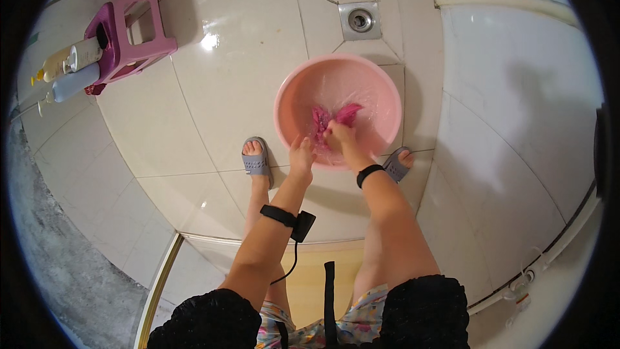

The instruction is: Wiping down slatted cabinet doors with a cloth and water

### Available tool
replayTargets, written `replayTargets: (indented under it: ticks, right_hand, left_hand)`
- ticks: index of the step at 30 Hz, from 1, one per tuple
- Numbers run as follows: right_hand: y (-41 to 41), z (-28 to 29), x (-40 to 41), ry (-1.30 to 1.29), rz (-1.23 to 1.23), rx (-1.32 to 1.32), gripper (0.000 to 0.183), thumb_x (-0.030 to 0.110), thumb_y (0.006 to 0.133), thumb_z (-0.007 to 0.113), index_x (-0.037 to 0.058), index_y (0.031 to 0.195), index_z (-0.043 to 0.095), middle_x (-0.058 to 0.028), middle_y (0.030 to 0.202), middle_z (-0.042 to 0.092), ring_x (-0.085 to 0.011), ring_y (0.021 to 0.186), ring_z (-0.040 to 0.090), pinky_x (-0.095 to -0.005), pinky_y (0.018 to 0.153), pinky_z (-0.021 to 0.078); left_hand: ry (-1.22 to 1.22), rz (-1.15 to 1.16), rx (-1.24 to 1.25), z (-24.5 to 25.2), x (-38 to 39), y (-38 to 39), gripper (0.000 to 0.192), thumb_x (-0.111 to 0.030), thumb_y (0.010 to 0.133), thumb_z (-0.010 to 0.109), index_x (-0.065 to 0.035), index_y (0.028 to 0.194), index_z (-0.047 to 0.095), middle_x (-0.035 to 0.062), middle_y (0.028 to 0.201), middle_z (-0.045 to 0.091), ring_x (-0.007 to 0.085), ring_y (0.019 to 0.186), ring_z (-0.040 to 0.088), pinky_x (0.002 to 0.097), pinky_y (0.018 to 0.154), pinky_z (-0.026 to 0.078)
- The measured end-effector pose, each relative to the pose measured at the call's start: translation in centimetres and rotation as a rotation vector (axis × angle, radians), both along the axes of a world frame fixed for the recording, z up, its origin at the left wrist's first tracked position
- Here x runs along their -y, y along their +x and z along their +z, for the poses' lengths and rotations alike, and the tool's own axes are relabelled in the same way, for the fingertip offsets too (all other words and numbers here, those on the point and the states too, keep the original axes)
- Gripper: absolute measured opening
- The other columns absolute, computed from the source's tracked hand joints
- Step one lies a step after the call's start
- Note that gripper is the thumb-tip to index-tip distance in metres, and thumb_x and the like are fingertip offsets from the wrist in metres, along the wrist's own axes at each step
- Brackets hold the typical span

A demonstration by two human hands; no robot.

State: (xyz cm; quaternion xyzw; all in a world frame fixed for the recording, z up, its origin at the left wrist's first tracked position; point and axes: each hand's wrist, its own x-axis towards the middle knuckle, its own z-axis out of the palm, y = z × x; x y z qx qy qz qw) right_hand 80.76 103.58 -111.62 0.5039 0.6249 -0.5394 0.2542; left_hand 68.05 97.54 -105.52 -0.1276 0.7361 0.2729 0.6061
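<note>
A round pink plastic basin point(286, 92) stands on the tiled floor in front of me with water in it. Inside lies a wet magenta cloth point(348, 114), bunched up, with splash marks around it. My right hand point(341, 136) is closed around the middle of the cloth, slightly blurred. At the basin's near left side, my left hand point(302, 155) is over the rim with its fingers apart and nothing visible in them. Whether its fingertips touch the rim is hard to tell.
A metal floor drain point(360, 20) lies beyond the basin. At the left, a pink plastic stool point(145, 53) bears several pump bottles point(75, 82). Grey slippers point(256, 162) on my feet flank the basin. A white wall point(508, 106) rises close on the right.
</note>
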Motion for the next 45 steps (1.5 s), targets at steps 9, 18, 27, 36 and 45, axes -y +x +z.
replayTargets:
  ticks: [9,18,27,36,45]
  right_hand:
    - [-0.6,-1.1,-0.2,0.559,-0.312,0.321,0.064,0.016,0.086,0.059,0.0203,0.145,0.035,-0.0161,0.151,0.029,-0.0442,0.129,0.038,-0.0550,0.104,0.0357]
    - [-2.3,6.0,4.3,0.226,-0.794,-0.456,0.012,0.006,0.083,0.052,0.0045,0.081,0.063,-0.0103,0.073,0.063,-0.0248,0.071,0.062,-0.0370,0.064,0.0458]
    - [0.5,18.6,2.9,0.466,-0.933,-0.513,0.024,0.012,0.083,0.069,0.0042,0.075,0.047,-0.0105,0.077,0.053,-0.0238,0.071,0.050,-0.0346,0.064,0.0415]
    - [1.8,22.1,-0.7,-0.092,-1.595,-0.874,0.030,0.017,0.085,0.072,0.0032,0.109,0.061,-0.0065,0.109,0.060,-0.0191,0.105,0.054,-0.0338,0.094,0.0436]
    - [0.3,28.6,0.7,0.770,-0.827,-0.676,0.025,0.005,0.073,0.075,0.0054,0.083,0.052,-0.0128,0.081,0.055,-0.0316,0.074,0.057,-0.0390,0.067,0.0479]
  left_hand:
    - [-0.054,0.008,-0.068,0.6,-0.7,0.2,0.058,-0.028,0.098,0.047,-0.0137,0.151,0.028,0.0113,0.138,0.044,0.0282,0.118,0.051,0.0444,0.094,0.044]
    - [-0.068,0.168,0.218,2.3,-1.6,0.1,0.042,-0.042,0.100,0.046,-0.0162,0.134,0.046,0.0084,0.128,0.052,0.0265,0.111,0.054,0.0454,0.092,0.047]
    - [0.211,0.279,0.276,12.5,-2.2,4.5,0.038,0.000,0.091,0.045,-0.0009,0.129,0.050,0.0126,0.103,0.064,0.0239,0.093,0.065,0.0351,0.078,0.056]
    - [0.316,-0.033,0.350,19.6,-4.6,2.7,0.043,-0.009,0.091,0.037,-0.0016,0.131,0.050,0.0092,0.118,0.061,0.0212,0.102,0.062,0.0356,0.084,0.052]
    - [0.249,0.242,0.749,21.9,-6.7,1.2,0.035,-0.029,0.100,0.045,-0.0058,0.124,0.055,0.0096,0.115,0.063,0.0205,0.102,0.062,0.0327,0.088,0.052]
